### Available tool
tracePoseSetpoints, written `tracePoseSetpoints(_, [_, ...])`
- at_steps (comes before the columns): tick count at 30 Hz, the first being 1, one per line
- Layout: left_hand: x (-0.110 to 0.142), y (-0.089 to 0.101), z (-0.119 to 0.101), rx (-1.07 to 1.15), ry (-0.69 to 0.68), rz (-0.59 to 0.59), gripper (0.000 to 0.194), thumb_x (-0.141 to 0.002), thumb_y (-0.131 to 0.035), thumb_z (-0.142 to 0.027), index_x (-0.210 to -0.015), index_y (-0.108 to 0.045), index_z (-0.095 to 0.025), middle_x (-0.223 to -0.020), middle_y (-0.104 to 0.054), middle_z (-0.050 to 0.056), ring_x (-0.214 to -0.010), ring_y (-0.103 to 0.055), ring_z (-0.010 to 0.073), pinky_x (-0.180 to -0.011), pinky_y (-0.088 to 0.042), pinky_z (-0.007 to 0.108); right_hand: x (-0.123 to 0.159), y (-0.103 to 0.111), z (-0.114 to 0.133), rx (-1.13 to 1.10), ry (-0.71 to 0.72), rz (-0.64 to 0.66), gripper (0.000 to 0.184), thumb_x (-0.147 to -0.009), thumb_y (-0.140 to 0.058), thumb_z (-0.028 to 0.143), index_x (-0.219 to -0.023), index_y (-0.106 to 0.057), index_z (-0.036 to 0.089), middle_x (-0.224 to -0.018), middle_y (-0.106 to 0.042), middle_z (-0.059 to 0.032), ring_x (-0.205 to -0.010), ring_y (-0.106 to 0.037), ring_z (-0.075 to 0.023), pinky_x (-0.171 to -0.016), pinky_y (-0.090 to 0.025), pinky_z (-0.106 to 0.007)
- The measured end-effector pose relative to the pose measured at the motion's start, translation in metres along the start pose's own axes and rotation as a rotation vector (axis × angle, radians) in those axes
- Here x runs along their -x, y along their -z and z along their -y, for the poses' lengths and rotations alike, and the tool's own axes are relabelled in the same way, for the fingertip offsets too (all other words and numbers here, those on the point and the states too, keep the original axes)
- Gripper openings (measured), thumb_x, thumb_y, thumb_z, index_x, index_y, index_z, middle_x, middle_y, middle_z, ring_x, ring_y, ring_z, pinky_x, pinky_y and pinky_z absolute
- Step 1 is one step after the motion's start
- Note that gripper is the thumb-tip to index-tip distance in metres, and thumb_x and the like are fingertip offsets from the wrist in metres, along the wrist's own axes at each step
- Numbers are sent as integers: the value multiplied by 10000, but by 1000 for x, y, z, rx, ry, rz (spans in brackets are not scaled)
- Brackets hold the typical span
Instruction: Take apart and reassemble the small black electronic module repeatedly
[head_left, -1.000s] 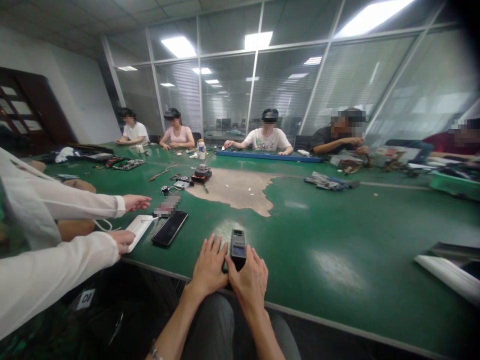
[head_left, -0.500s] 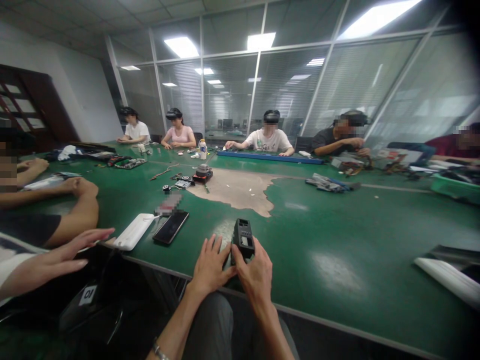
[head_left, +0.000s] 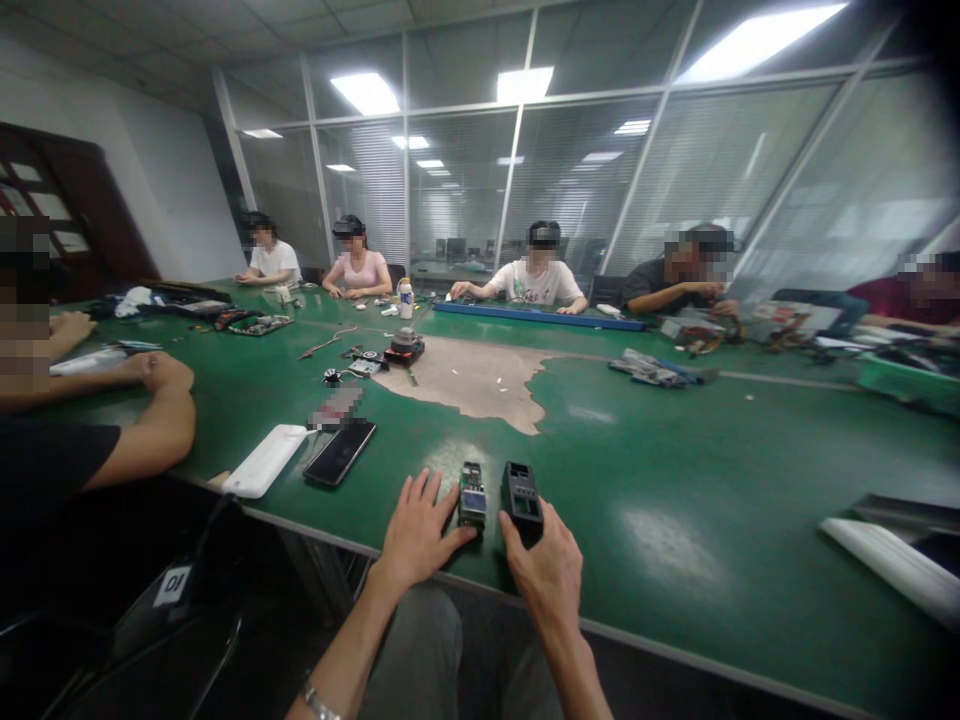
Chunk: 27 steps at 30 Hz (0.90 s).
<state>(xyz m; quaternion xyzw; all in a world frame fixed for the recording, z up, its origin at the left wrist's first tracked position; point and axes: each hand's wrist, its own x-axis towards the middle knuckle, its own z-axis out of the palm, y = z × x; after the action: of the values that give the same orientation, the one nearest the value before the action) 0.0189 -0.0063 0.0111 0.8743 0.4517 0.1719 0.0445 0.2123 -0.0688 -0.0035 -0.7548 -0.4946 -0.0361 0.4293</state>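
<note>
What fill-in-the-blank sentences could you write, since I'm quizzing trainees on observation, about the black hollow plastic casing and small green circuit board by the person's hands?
The black hollow plastic casing is touched by the person's ____ hand.
The small green circuit board, nearest the other hand, lies on the casing's ____ side.
A black smartphone lies on the green workbench, beside a ____ rounded slab.

Missing words: right; left; white.

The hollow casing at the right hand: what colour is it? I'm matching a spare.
The casing is black or dark grey, best seen in the head view.
</note>
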Motion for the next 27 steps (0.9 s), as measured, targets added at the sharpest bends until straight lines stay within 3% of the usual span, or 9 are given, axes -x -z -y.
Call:
tracePoseSetpoints(7, [1,1,0,9,-3,8,743,-914,-324,-755,-1479,-427,-285,-1576,-342,112,-1467,-247,326,-1182,-191,570,9,-6,-8,129,11,20,768,-826,-524,595,-1342,-523,26,-1318,-570,-249,-1263,-490,-351,-1048,-361,-455])
tracePoseSetpoints(14, [1,3,0,28,0,6,752,-911,-322,-760,-1476,-432,-277,-1574,-345,116,-1463,-258,328,-1183,-190,569,11,-4,-3,126,4,-7,1013,-781,-563,657,-1496,-280,-3,-1397,-509,-246,-1291,-465,-342,-1057,-359,-438])
tracePoseSetpoints(20, [3,6,-2,31,-10,-4,791,-890,-381,-767,-1478,-432,-241,-1565,-359,125,-1460,-258,343,-1182,-198,578,11,-3,-3,149,-2,19,906,-802,-532,644,-1432,-407,6,-1359,-544,-239,-1277,-473,-348,-1060,-354,-441])
tracePoseSetpoints(27, [3,9,-2,30,-28,-5,694,-926,-406,-697,-1465,-449,-263,-1572,-343,123,-1465,-244,345,-1176,-197,592,12,-5,-8,149,16,22,770,-841,-494,620,-1344,-517,37,-1292,-595,-229,-1216,-517,-350,-1027,-376,-463])
